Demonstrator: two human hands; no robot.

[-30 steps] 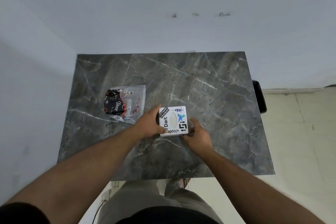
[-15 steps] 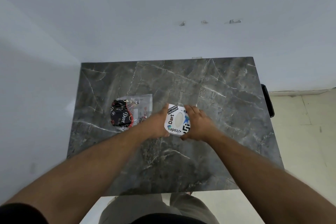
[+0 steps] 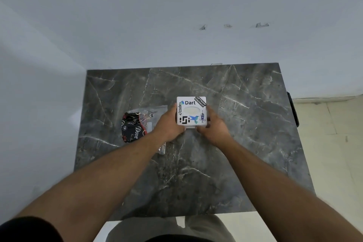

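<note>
Near the middle of the desk [image 3: 245, 143], the white stickered box [image 3: 191, 111] is held between both my hands, sticker face up. My left hand [image 3: 170, 124] grasps its left side, fingers curled round the edge; my right hand [image 3: 213, 125] grasps the right side likewise. The box lies just ahead of both palms, equally near each; its face is roughly square, with no long axis. Whether its base touches the desk, I cannot tell. A clear bag [image 3: 137, 124] lies just left.

Box [image 3: 191, 111]: smooth white plastic, printed stickers. Table [image 3: 245, 143]: polished dark marble-look top, pale veins. Bag [image 3: 144, 124], at box's 9 o'clock: clear glossy plastic.
</note>
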